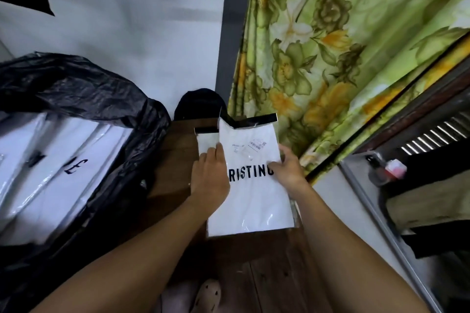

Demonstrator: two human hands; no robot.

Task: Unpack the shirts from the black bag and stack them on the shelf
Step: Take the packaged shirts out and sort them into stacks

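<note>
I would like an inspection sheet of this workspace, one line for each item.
Surface: brown wooden shelf.
Job's things: top shirt pack lies on lower shirt pack; black bag at left holds more packed shirts.
Clutter: dark rounded object behind packs; small bottle at right.
Hands: left hand rests flat on the packs; right hand pinches top pack's right edge.
Cables: nothing seen.
Surroundings: white wall, floral curtain, slippers below.
</note>
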